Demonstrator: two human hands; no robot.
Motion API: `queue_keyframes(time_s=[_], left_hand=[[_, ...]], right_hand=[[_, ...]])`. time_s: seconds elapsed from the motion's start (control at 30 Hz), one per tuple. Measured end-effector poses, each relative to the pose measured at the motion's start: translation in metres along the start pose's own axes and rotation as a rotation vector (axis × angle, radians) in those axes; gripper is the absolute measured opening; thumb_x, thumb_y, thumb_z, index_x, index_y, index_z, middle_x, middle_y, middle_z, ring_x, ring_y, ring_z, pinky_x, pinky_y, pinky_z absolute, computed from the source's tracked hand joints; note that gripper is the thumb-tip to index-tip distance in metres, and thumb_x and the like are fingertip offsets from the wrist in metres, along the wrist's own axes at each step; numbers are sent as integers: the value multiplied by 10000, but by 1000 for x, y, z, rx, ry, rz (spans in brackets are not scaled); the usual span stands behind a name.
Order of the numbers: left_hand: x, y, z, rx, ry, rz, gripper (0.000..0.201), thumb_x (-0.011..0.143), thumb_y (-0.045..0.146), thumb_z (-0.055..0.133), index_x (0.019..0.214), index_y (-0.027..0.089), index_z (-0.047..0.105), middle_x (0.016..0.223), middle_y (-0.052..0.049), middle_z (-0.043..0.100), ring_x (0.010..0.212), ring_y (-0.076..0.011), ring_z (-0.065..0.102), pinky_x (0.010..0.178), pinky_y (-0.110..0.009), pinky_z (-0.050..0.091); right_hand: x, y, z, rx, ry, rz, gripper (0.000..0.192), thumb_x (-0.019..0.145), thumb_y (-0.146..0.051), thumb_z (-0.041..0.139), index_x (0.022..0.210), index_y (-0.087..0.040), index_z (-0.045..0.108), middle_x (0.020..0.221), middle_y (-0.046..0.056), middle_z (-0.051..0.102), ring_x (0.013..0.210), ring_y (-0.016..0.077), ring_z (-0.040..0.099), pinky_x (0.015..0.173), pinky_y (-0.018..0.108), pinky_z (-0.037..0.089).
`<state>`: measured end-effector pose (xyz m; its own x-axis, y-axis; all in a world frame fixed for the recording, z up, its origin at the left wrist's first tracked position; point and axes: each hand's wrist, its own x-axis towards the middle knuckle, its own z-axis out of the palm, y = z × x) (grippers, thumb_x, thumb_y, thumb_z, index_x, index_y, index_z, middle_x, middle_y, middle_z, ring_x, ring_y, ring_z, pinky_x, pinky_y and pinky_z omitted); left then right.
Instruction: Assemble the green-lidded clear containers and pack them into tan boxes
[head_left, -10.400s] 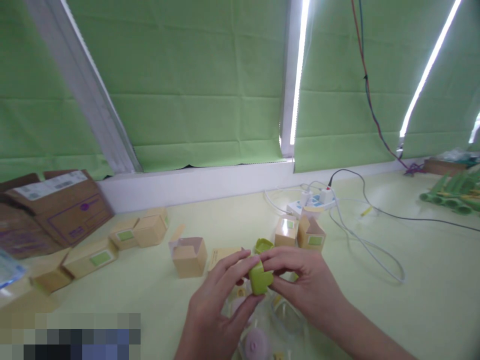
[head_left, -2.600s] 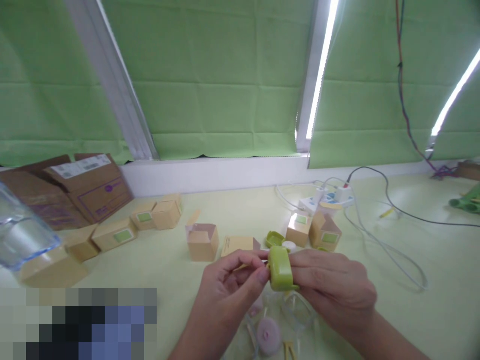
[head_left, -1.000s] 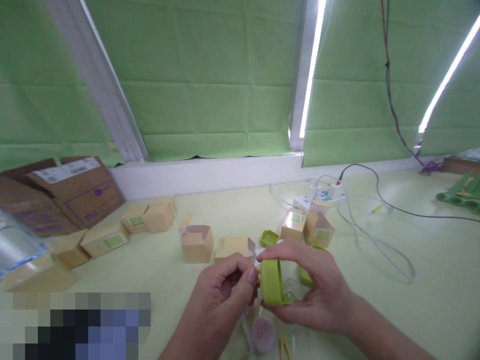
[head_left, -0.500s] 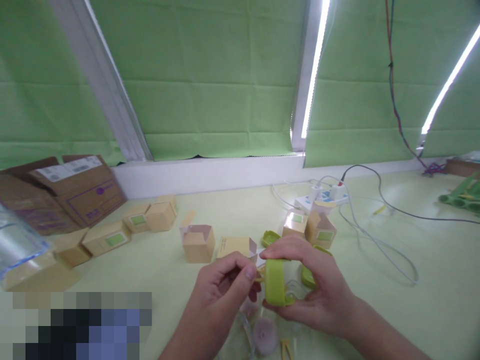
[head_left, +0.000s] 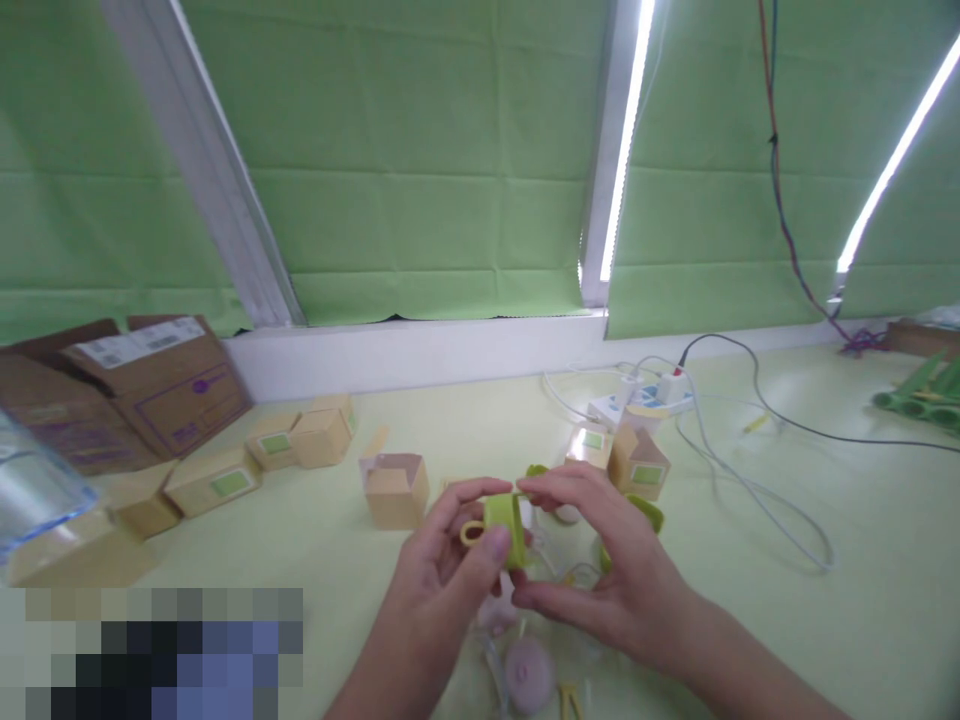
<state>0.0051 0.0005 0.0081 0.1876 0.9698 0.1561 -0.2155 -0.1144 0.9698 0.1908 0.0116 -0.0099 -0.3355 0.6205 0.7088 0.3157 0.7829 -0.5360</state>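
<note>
My left hand [head_left: 450, 570] is closed around a small lime-green plastic cap [head_left: 499, 525], thumb on its near side. A pale yellow loop [head_left: 471, 533] sticks out of the cap's left side. My right hand [head_left: 607, 560] is at the cap's right edge, fingers and thumb spread apart with a gap between them. Whether its fingertips touch the rim I cannot tell. Below the hands lie a pinkish round part [head_left: 529, 673], a yellow forked piece [head_left: 570, 700] and clear tubing [head_left: 493, 665]. More green parts [head_left: 643, 513] are partly hidden behind my right hand.
An open small carton [head_left: 396, 492] stands left of the hands; closed cartons [head_left: 214, 482] line the left side before a large cardboard box [head_left: 180, 390]. Behind my right hand are two small boxes [head_left: 639, 462] and a power strip [head_left: 637, 398] with trailing cables [head_left: 772, 500].
The green cap has moved left and turned, passing from my right hand into my left. My right hand has let go of it, and its fingers are spread.
</note>
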Motion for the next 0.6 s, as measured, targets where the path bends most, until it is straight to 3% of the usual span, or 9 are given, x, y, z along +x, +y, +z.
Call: queue_keyframes(time_s=[0.1,0.2,0.3,0.4,0.6], left_hand=[[6,2,-6,-104,144,17,228,887,385,666,1018,199,667,767,-12,725,601,-142,620,573,-243,466],[11,5,-9,-243,244,28,176,915,357,609,902,189,658,734,-10,716,588,-141,597,539,-241,471],[11,7,-9,-335,291,8,167,929,320,582,920,176,668,705,-11,698,594,-143,577,528,-238,487],[10,7,-9,-383,299,-6,163,925,299,580,938,166,674,698,-18,697,585,-146,572,514,-240,492],[10,6,-10,-399,234,-46,159,874,304,634,897,151,669,710,-48,724,562,-144,594,515,-237,485]], right_hand=[[1,-3,-3,-18,-70,45,427,851,-237,732,1239,-225,554,1057,62,658,974,230,602,862,391,512],[4,-8,-6,-22,-259,-11,207,835,-291,738,1015,-225,660,909,35,689,922,238,601,856,409,505],[7,-12,-6,-69,-407,-63,278,751,-407,817,962,-252,723,869,28,721,954,262,605,886,421,493],[8,-14,-5,-150,-427,-85,342,696,-446,846,964,-260,743,870,29,752,921,265,618,889,436,478],[14,-22,-6,-205,-528,-190,275,584,-298,881,787,-250,701,713,-11,771,937,284,650,988,499,434]])
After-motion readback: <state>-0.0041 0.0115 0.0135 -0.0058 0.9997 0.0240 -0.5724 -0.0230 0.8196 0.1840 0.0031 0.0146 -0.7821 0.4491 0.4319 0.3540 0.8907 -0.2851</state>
